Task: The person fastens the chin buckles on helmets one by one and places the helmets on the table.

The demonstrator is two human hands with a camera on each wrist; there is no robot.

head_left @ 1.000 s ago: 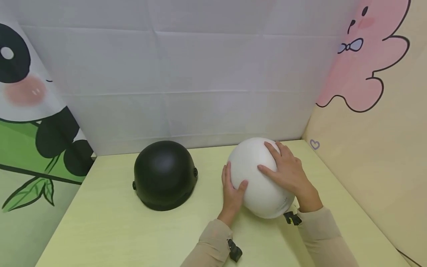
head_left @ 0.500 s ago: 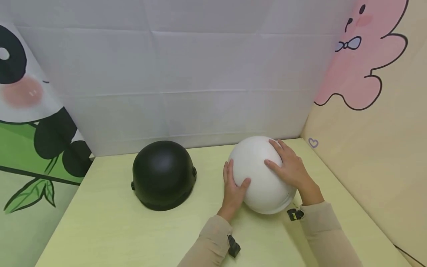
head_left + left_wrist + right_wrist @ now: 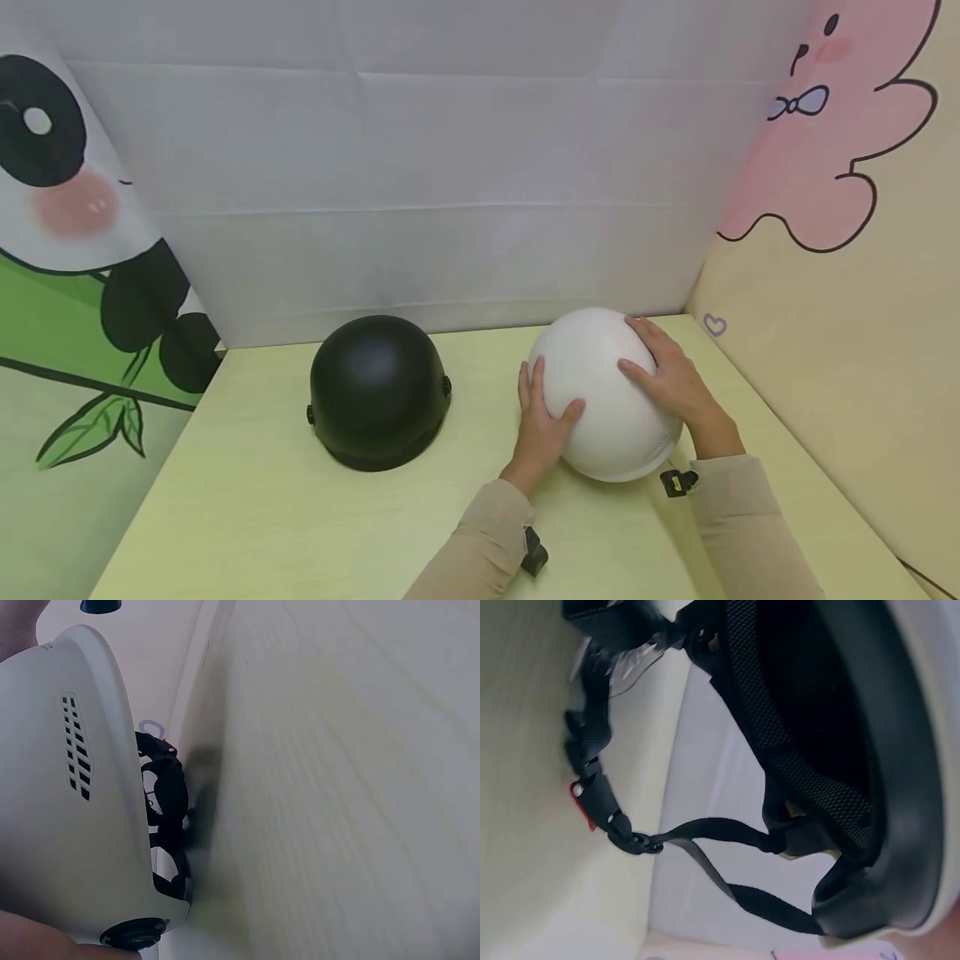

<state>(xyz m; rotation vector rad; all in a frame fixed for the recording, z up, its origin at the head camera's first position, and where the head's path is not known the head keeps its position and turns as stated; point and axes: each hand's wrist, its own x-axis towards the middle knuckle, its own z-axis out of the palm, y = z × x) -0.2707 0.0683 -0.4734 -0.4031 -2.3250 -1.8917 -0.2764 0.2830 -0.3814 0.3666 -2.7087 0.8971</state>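
Note:
Both hands hold a smooth white helmet (image 3: 603,417) above the right half of the table. My left hand (image 3: 542,433) grips its left side, fingers along the shell and thumb on the near face. Across its upper right side lies my right hand (image 3: 671,379), fingers spread over the curve. In the left wrist view the white shell (image 3: 45,802) shows vent slots and a round black knob (image 3: 135,932) near the rim. The right wrist view looks into the padded black inside; a black chin strap (image 3: 705,829) with a buckle and a red tab (image 3: 581,806) hangs towards the table.
A black helmet (image 3: 380,392) sits dome up on the pale yellow table (image 3: 337,533), left of the white one. A white cloth (image 3: 412,167) covers the back. Painted walls close off both sides, with a dark cable (image 3: 922,577) at lower right.
The white helmet has shifted slightly to the right, its near rim a little higher. My right hand has slid towards the helmet's right edge; the black helmet stays put.

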